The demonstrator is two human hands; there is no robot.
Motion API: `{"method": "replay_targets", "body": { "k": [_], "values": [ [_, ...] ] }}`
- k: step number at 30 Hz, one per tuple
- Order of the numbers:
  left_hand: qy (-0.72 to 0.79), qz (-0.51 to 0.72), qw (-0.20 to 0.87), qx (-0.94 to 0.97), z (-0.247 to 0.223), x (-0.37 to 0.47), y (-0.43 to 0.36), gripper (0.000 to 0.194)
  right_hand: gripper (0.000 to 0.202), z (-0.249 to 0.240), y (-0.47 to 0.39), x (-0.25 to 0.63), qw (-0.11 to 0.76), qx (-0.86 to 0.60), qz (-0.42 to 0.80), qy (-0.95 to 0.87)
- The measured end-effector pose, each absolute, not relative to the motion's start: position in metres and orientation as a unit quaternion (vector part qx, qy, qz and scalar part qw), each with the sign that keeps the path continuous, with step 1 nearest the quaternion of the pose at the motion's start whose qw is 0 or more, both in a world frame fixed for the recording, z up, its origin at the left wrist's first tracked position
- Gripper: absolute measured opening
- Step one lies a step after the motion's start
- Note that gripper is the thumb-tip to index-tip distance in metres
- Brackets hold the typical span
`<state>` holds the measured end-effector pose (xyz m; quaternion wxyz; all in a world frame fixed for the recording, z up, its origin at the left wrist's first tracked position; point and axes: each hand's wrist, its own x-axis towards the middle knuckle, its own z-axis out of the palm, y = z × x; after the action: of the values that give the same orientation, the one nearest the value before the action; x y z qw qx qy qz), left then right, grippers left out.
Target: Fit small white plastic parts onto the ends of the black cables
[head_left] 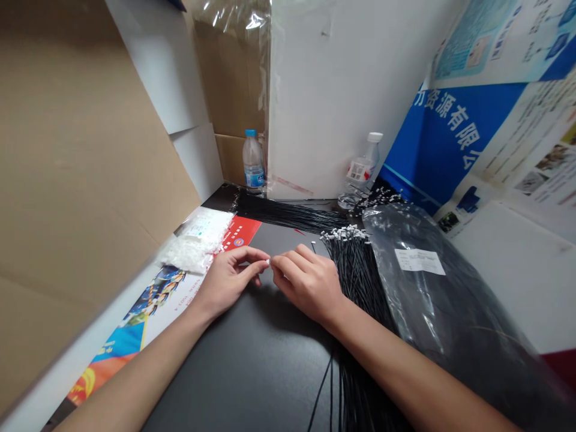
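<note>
Pinching a small white piece [268,261], left hand [227,279] beside curled right hand [310,282], the latter's hold unclear.

At far right, the blue poster [432,150] bears white characters "资源有限公". Nearer, the label [420,261] on the plastic bag [425,306] has print too small to read.

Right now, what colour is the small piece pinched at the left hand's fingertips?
The small piece is white, seen in the head view.
</note>
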<state>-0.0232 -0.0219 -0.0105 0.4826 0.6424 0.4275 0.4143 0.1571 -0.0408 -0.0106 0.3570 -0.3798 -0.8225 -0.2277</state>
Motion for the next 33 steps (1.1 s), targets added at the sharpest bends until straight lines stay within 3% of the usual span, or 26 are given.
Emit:
{"method": "replay_targets", "body": {
  "k": [14, 23, 28, 33],
  "values": [
    [0.412, 0.415, 0.496, 0.642, -0.008, -0.021, -0.024, 0.019, 0.019, -0.010, -0.042, 0.155, 0.350, -0.384, -0.214, -0.828],
    [0.409, 0.413, 0.482, 0.655, -0.010, -0.022, -0.024, 0.018, 0.004, -0.016, -0.041, 0.154, 0.427, -0.422, 0.014, -0.800],
    [0.406, 0.409, 0.487, 0.656, -0.011, -0.022, -0.025, 0.017, 0.004, -0.018, -0.040, 0.154, 0.437, -0.437, 0.049, -0.784],
    [0.416, 0.413, 0.395, 0.707, -0.008, -0.023, -0.027, 0.016, 0.005, -0.017, -0.040, 0.154, 0.435, -0.435, 0.088, -0.783]
  ]
}}
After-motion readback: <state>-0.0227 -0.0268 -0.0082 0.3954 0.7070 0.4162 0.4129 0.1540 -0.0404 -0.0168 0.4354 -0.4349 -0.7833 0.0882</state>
